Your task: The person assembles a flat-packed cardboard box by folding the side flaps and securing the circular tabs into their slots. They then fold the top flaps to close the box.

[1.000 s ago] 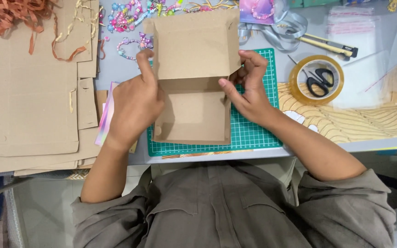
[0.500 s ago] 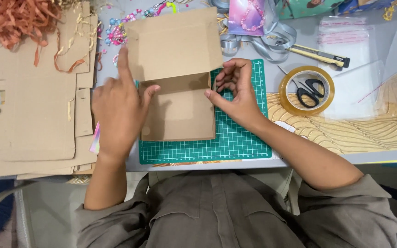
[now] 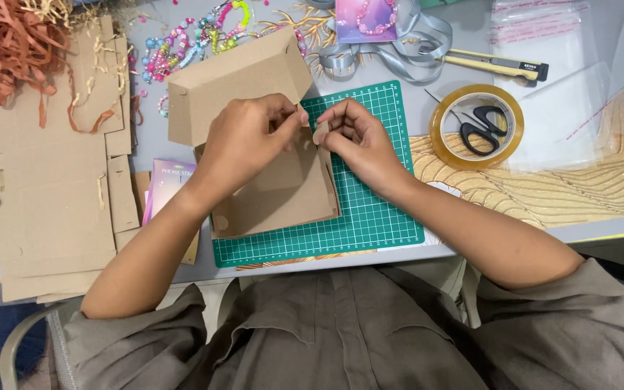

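Left hand: my left hand (image 3: 248, 141) sits at centre frame, forearm coming up from the lower left, fingers curled and pinching the upper right edge of the cardboard box blank (image 3: 265, 162).
Right hand: my right hand (image 3: 355, 141) is just right of it, forearm running in from the lower right, thumb and fingertips pinched on a small cardboard tab (image 3: 321, 133) at the same edge; the two hands nearly touch.
Cardboard box blank: brown, half folded, centre frame; its lower panel lies on the cutting mat (image 3: 377, 209) and its upper flap tilts up toward the top left.
Cutting mat: green, gridded, on the grey worktop (image 3: 413, 79), partly covered by the blank.
Tape roll: a ring of clear tape (image 3: 442, 141) at upper right, lying flat; inside it lies a pair of black-handled scissors (image 3: 479, 130).
Flat cardboard sheets: a stack (image 3: 52, 209) at the left of the frame, overhanging the worktop edge.
Paper shred: a rust-coloured heap (image 3: 1, 43) in the upper left corner, strands trailing over the stack.
Beads: coloured strands (image 3: 196, 36) at top centre, loose on the worktop.
Ribbon: grey loops (image 3: 420, 43) at top, right of centre.
Utility knife: yellow and black (image 3: 496, 65), upper right, beside clear plastic bags (image 3: 543, 43).
Card: a purple printed card (image 3: 167, 188), lower left of the blank, partly under my left arm.
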